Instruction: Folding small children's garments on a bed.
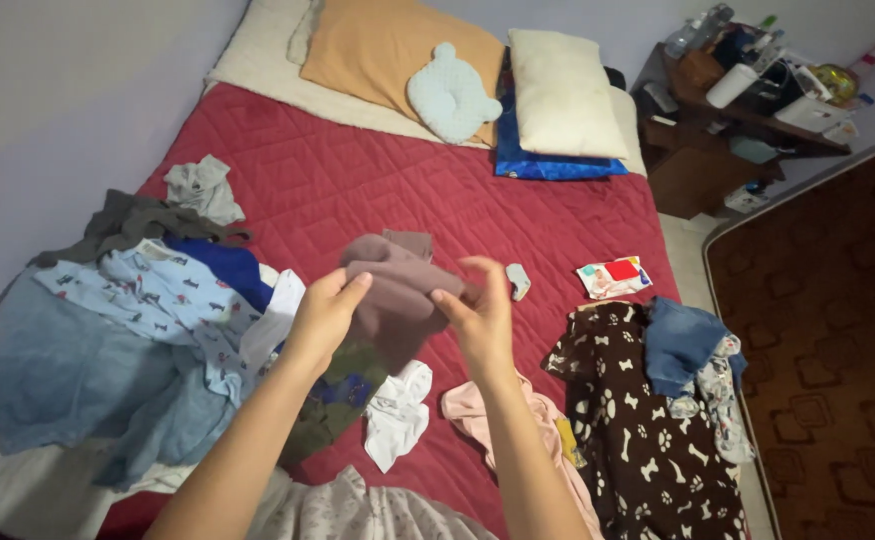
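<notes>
Both my hands hold a small brown-mauve garment up above the red quilted bedspread. My left hand grips its left edge and my right hand pinches its right side. The cloth hangs bunched between them. Below my hands lie a white garment, a pink garment and a dark green printed piece. A tiny grey sock lies just right of my right hand.
A heap of blue, patterned and grey clothes covers the bed's left side. A brown blanket with white bone print and a folded denim piece lie at right, with a wipes packet. Pillows sit at the head; a cluttered wooden shelf stands beyond.
</notes>
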